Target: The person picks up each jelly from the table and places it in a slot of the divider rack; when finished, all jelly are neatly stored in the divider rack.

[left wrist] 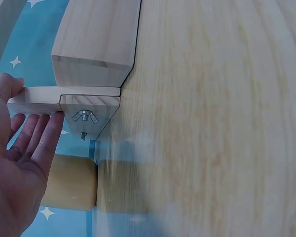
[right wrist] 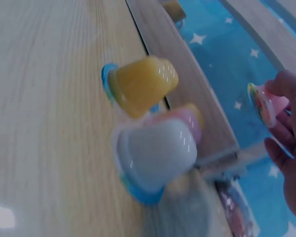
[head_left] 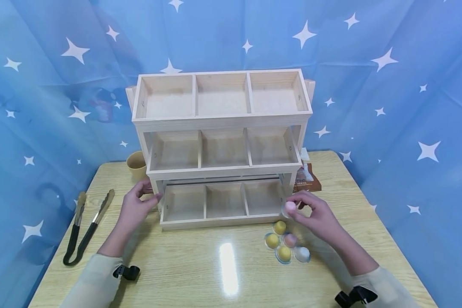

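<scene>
A three-tier wooden rack [head_left: 223,124], each tier split into three bare compartments, stands at the table's middle. At its lower left side, my left hand [head_left: 136,207] holds the frame. Up close, the thumb lies over a wooden bar [left wrist: 37,96] and the fingers under it, beside a wing nut [left wrist: 84,117]. My right hand [head_left: 313,216] pinches a small pink jelly cup [right wrist: 276,101] by the bottom tier's right front corner. On the table below are yellow jelly cups [head_left: 272,241], a pink jelly cup [head_left: 290,240] and a white jelly cup [right wrist: 158,150], grouped together.
Black-handled tongs [head_left: 87,239] lie spread at the left. A tan cup [head_left: 137,166] stands behind the rack's left side. Behind its right side lies a brown packet [head_left: 309,182]. A blue star-patterned curtain [head_left: 231,38] encloses the back and sides of the wooden table [head_left: 177,269].
</scene>
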Action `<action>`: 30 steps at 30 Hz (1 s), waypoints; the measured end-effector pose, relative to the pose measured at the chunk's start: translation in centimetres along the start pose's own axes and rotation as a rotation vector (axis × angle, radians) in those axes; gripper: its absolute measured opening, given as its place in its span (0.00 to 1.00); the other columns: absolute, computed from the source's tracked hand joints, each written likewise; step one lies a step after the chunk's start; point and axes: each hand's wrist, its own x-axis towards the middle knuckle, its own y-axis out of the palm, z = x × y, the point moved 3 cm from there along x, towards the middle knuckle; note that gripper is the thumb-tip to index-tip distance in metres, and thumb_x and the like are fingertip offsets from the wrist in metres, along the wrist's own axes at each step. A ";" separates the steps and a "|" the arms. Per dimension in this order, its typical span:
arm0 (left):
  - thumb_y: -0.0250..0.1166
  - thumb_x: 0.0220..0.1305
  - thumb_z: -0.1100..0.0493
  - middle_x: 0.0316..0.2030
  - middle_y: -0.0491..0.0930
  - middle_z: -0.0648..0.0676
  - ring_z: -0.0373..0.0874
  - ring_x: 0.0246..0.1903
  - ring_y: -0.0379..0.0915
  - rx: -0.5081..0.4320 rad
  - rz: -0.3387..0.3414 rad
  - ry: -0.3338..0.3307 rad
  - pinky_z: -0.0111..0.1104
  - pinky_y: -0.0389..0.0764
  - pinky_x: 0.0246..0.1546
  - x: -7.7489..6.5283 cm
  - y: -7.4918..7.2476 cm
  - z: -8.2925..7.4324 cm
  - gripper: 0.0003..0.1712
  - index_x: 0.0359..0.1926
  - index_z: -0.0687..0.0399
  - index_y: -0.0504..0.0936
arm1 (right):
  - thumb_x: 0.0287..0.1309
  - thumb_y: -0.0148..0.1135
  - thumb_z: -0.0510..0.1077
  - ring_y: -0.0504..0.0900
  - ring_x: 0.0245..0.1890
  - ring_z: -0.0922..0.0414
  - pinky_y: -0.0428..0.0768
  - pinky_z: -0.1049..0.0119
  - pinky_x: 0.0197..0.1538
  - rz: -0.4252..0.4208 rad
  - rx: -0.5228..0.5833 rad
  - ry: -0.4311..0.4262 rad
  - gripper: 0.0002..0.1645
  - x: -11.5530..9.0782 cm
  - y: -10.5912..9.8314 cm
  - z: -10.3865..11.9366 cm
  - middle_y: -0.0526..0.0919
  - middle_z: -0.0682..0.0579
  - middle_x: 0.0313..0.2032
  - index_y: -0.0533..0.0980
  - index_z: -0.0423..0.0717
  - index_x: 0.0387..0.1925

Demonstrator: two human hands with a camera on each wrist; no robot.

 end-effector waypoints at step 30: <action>0.77 0.73 0.57 0.54 0.86 0.60 0.45 0.54 0.80 0.048 0.011 -0.023 0.31 0.83 0.47 0.2 -0.4 0.2 0.20 0.60 0.59 0.84 | 0.64 0.79 0.38 0.82 0.49 0.57 0.83 0.54 0.53 0.322 0.108 -0.202 0.20 8.9 12.3 7.8 0.87 0.59 0.49 0.86 0.46 0.56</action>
